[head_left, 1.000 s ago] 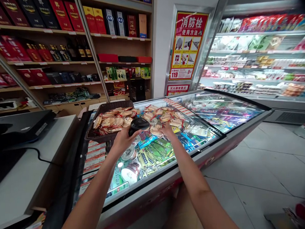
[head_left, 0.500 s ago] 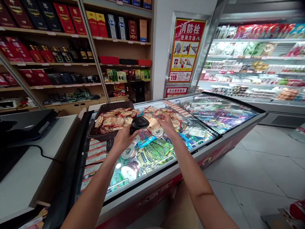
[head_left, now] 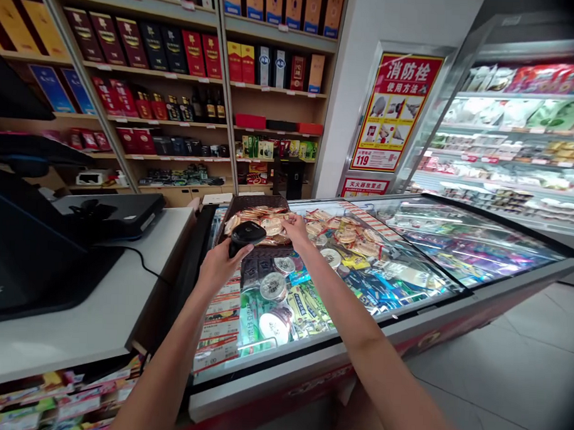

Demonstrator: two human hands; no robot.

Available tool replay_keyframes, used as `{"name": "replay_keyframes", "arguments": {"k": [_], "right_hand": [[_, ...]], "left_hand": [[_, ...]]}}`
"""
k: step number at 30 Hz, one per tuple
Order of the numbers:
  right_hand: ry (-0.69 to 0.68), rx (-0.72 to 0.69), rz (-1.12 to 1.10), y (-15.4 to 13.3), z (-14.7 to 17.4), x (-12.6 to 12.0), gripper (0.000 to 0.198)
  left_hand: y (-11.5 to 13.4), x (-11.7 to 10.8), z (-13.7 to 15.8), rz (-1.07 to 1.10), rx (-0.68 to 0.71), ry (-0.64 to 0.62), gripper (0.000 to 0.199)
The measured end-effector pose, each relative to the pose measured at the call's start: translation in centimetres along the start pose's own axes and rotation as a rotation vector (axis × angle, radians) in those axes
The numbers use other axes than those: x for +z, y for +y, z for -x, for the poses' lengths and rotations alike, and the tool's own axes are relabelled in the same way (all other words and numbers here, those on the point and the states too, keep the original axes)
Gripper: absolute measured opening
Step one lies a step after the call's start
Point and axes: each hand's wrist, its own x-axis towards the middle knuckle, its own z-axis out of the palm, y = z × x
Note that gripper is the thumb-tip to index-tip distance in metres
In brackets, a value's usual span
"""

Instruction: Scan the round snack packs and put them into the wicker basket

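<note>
My left hand is wrapped round the handle of a black barcode scanner, its head pointing forward and to the right. In my right hand is a round, flat cracker in a clear wrapper, pinched by its right edge over the basket. The dark brown woven basket holds several more wrapped crackers and stands on the freezer's glass top. To its right, a spread of loose wrapped crackers lies on the glass. My right fingertips are partly hidden.
Frozen packs and tubs show through the glass of the chest freezer. At left is a white counter with a black checkout terminal and a cable. Boxed bottles fill shelves behind; a lit fridge stands at right.
My right hand has moved left from the loose crackers to the basket with a wrapped cracker. The scanner stays in my left hand, now left of the cracker. The view has turned left.
</note>
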Motion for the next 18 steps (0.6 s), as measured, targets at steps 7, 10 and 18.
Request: {"name": "replay_keyframes", "arguments": {"k": [7,10,18], "right_hand": [[0.032,-0.199,0.287,0.0,-1.1,1.4,0.028],[0.202,-0.159,0.442,1.0,-0.4,-2.6,0.031],[0.218,0.13,0.515,5.3,1.7,-9.0,0.075]], "left_hand": [[-2.7,-1.7,0.7,0.009,-0.071,0.024,0.057],[-2.2,-1.3,0.5,0.014,-0.07,0.019,0.058],[2.2,2.3,0.1,0.053,0.059,-0.062,0.054]]}}
